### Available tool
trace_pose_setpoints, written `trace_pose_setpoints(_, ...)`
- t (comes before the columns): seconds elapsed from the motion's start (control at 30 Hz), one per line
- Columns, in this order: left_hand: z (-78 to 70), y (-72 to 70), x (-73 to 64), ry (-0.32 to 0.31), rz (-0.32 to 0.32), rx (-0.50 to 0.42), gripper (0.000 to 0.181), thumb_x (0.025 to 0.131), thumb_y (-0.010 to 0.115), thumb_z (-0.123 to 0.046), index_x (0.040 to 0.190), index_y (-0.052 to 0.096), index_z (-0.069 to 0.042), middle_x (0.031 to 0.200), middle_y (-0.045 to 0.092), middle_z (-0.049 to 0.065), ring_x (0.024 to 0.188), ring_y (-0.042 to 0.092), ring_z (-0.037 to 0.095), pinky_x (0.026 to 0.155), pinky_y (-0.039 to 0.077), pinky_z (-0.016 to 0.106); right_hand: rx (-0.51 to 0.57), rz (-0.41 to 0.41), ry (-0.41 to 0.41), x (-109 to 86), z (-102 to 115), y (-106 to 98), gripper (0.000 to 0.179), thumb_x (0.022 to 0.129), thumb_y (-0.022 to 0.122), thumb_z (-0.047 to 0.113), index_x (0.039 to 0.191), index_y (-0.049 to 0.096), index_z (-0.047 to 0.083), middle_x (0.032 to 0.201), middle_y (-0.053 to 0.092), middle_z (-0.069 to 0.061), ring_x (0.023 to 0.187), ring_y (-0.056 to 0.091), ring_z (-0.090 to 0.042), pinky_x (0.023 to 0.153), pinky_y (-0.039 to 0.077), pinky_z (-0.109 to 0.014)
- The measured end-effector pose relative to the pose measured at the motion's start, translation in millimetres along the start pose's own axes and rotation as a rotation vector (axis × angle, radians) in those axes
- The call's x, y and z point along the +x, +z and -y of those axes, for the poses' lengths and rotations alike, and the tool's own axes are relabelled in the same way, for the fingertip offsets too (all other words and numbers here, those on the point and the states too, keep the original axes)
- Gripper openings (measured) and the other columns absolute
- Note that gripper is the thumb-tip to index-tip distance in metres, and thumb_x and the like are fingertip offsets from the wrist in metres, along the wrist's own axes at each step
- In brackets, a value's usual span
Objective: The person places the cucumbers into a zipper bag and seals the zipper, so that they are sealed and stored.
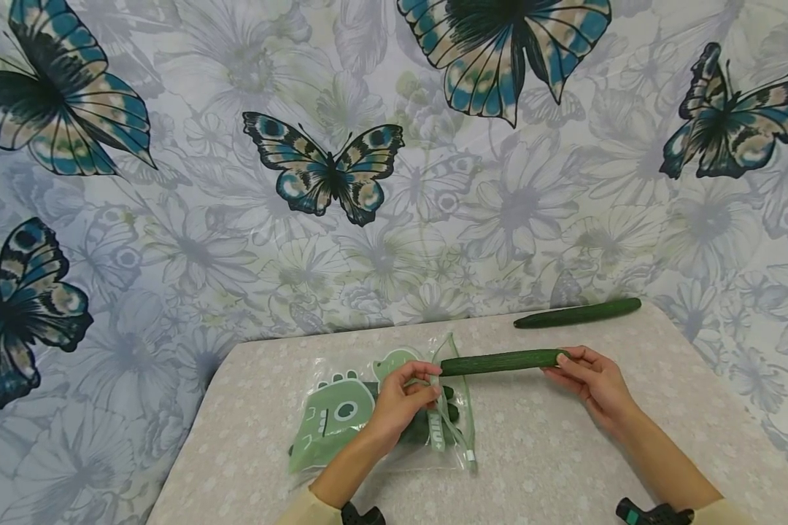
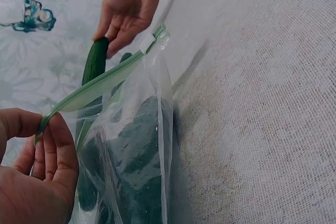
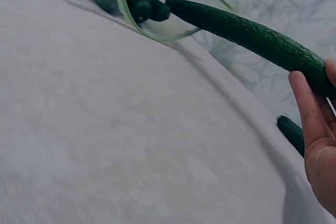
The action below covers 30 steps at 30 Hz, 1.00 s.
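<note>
Apparently bagging: left hand [image 1: 403,405] is pinching zip bag [image 1: 328,434] by rim, right hand [image 1: 599,386] is gripping cucumber [image 1: 499,362] near far edge of table [image 1: 538,452], next likely needing lengthwise push.

A pale, flower-patterned bench [image 1: 538,445] carries a clear plastic bag [image 1: 328,430] with green cartoon print, lying left of center, and a dark green cucumber [image 1: 578,313] resting along the far edge toward the right corner.
</note>
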<state>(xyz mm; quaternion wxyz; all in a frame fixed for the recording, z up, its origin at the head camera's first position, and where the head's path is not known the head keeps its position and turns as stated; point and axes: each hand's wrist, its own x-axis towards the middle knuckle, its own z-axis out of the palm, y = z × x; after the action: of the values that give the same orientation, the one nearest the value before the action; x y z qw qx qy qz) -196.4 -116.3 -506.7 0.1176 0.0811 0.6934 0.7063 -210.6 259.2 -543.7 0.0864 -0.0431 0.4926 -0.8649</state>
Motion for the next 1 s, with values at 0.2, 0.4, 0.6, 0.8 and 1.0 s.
trace_pose_setpoints(0.2, -1.5, 2.0, 0.0, -0.002, 0.0, -0.002, 0.037, 0.096, 0.073, 0.0, 0.132, 0.066, 0.003, 0.11, 0.053, 0.001, 0.079, 0.066, 0.007, 0.079, 0.063, 0.026, -0.03, -0.024, 0.021, 7.7, -19, 20, 0.017, 0.105, 0.063, -0.002, 0.114, 0.071, 0.01, 0.107, 0.077, -0.003, 0.102, 0.082, -0.019, 0.095, 0.065, -0.031)
trace_pose_setpoints(0.4, -1.1, 2.1, 0.0, -0.001, -0.004, -0.008, 0.037, 0.096, 0.073, 0.0, 0.132, 0.067, 0.003, 0.109, 0.053, 0.001, 0.078, 0.065, 0.006, 0.079, 0.064, 0.026, -0.033, -0.028, 0.053, 13.8, -36, 39, 0.016, 0.104, 0.065, -0.001, 0.114, 0.07, 0.011, 0.108, 0.076, -0.002, 0.103, 0.081, -0.019, 0.097, 0.064, -0.031)
trace_pose_setpoints(0.6, 0.4, 1.3, 0.6, -0.008, -0.007, -0.006, 0.037, 0.095, 0.073, 0.0, 0.132, 0.067, 0.003, 0.109, 0.053, 0.001, 0.078, 0.065, 0.006, 0.079, 0.064, 0.027, -0.057, -0.02, 0.083, 21.2, -50, 58, 0.013, 0.104, 0.066, 0.0, 0.115, 0.068, 0.007, 0.107, 0.074, -0.003, 0.102, 0.081, -0.019, 0.098, 0.064, -0.031)
trace_pose_setpoints(0.8, 0.3, 1.0, 1.0, -0.007, -0.012, -0.008, 0.037, 0.095, 0.073, 0.001, 0.131, 0.067, 0.002, 0.109, 0.053, 0.001, 0.078, 0.065, 0.006, 0.079, 0.064, 0.026, -0.064, -0.014, 0.114, 29.1, -62, 76, 0.013, 0.104, 0.068, 0.004, 0.117, 0.065, 0.003, 0.109, 0.073, -0.005, 0.103, 0.081, -0.019, 0.098, 0.064, -0.031)
trace_pose_setpoints(1.0, -0.7, 1.1, 1.4, 0.003, -0.006, -0.021, 0.037, 0.095, 0.073, 0.001, 0.131, 0.067, 0.003, 0.108, 0.054, 0.001, 0.078, 0.065, 0.006, 0.078, 0.063, 0.026, -0.063, -0.017, 0.13, 35.1, -71, 88, 0.011, 0.104, 0.068, 0.004, 0.115, 0.066, 0.004, 0.108, 0.073, -0.005, 0.102, 0.081, -0.018, 0.098, 0.064, -0.031)
